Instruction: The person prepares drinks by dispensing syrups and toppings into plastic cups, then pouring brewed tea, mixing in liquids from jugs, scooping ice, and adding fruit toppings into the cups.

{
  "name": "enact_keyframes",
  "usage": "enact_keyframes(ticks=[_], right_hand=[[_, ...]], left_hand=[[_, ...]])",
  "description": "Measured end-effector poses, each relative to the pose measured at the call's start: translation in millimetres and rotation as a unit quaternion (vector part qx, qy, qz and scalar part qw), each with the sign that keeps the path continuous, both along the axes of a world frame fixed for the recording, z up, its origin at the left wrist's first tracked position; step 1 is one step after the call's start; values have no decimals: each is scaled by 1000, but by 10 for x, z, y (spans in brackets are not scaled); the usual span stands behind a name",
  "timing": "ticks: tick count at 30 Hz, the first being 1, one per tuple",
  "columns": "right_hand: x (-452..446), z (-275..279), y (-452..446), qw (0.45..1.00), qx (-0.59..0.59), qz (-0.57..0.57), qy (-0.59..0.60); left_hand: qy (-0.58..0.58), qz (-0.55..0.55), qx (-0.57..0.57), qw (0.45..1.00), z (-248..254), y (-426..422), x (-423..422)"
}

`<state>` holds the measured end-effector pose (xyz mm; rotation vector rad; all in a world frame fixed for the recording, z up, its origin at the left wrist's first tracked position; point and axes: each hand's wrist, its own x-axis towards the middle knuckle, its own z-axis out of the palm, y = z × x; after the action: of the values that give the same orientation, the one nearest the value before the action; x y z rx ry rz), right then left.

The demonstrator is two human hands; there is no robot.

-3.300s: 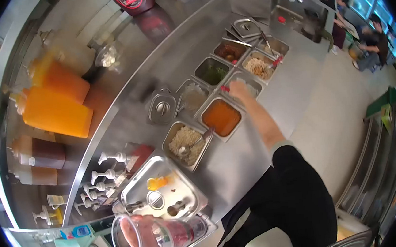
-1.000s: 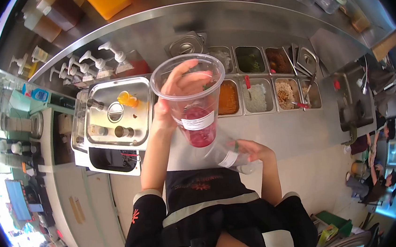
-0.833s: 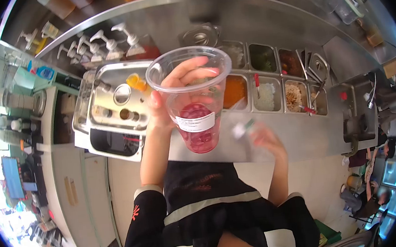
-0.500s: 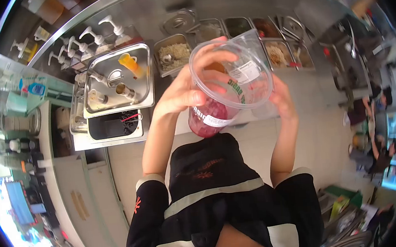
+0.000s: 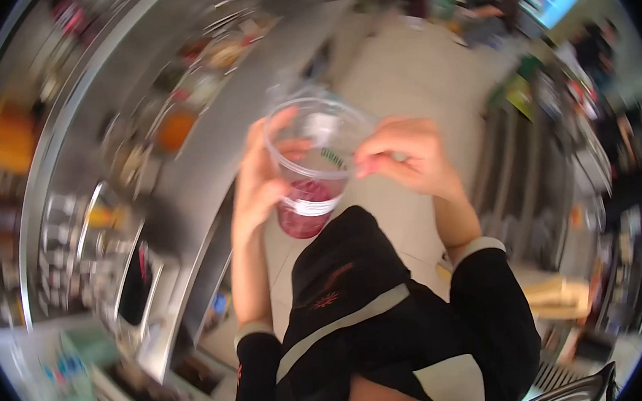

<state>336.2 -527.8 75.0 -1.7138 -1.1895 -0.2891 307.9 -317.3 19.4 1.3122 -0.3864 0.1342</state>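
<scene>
Holding the clear cup (image 5: 311,206) level should stop spills: left hand (image 5: 259,179) curls round it, right hand (image 5: 411,154) pinches something unclear by its rim (image 5: 295,170).

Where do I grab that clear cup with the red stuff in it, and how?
Wrap the clear cup just below its rim, coming from its right: the left hand takes the left side, and the wall narrows downward, so the wider rim should resist slipping.
</scene>
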Motion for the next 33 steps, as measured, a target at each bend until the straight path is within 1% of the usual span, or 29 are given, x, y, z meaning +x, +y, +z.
enact_keyframes(ticks=[1,2,3,4,5,6,7,8,9,10,11,12,14,15,16,17,18,19,20,22,23,24,26,28,29,30,31,32,33], right_hand=[[-111,-31,-218,999,7,-39,3],[-348,1,-824,989,5,-149,-13],[-493,-13,-1109,975,13,-211,60],[-724,-1,-1336,958,36,-250,136],[-973,-41,-1641,941,37,-313,124],[-1184,-38,-1927,898,57,-404,163],[-1310,-82,-2237,851,82,-477,205],[-1407,-183,-2589,821,92,-537,170],[-1476,-245,-3015,791,102,-587,136],[-1553,-225,-3352,749,83,-652,79],[-1662,-343,-3588,696,37,-716,43],[-1730,-375,-3864,645,31,-763,-8],[-2019,-521,-4523,559,-28,-825,-75],[-2141,-694,-4902,475,-85,-869,-110],[-2286,-789,-5162,454,-95,-880,-106],[-2431,-927,-5415,421,-95,-897,-94],[-2545,-1041,-5635,361,-104,-925,-57],[-2639,-1003,-5655,346,-88,-934,-22],[-2744,-1090,-5831,319,-50,-945,49],[-2950,-1380,-6196,217,-89,-967,103],[-2987,-1462,-6292,202,-89,-968,122],[-3032,-1508,-6278,204,-89,-968,118],[-3135,-1495,-6165,229,-83,-967,81],[-3139,-1425,-6023,249,-58,-965,53],[-3087,-1381,-5929,263,-47,-962,56],[-2934,-1354,-5750,265,-55,-959,88],[-2816,-1488,-5664,306,-93,-943,95],[-2603,-1672,-5522,371,-155,-910,101],[-2379,-1843,-5355,439,-210,-868,104]], left_hand=[[11,36,23,999,-27,-128,-22],[1,1,36,999,-50,-600,160],[9,33,56,998,-182,-657,166],[18,81,90,992,-364,-610,68],[38,127,122,984,-597,-584,32],[70,162,145,974,-838,-542,-44],[120,181,144,965,-1078,-520,-163],[163,196,168,952,-1311,-504,-303],[186,167,152,956,-1642,-485,-402],[233,150,162,947,-2013,-380,-528],[249,131,179,943,-2270,-279,-681],[274,155,171,934,-2510,-311,-868],[372,193,192,887,-2394,-594,-1356],[376,194,187,887,-2387,-726,-1530],[390,216,145,883,-2387,-843,-1694],[404,241,103,876,-2388,-926,-1842],[410,251,101,871,-2369,-1017,-1934],[396,257,87,877,-2322,-1110,-1985],[384,269,71,880,-2271,-1187,-2053],[350,252,54,900,-2048,-1289,-2072],[307,256,86,913,-1965,-1291,-2032],[282,243,87,924,-1768,-1341,-1991],[259,248,81,930,-1347,-1349,-1900],[199,252,74,944,-844,-1313,-1889],[177,258,87,946,-669,-1256,-1904],[165,253,91,949,-504,-1178,-1939],[143,263,88,950,-293,-1103,-1999],[123,265,90,952,-76,-1025,-2067],[125,271,77,951,30,-876,-2176]])
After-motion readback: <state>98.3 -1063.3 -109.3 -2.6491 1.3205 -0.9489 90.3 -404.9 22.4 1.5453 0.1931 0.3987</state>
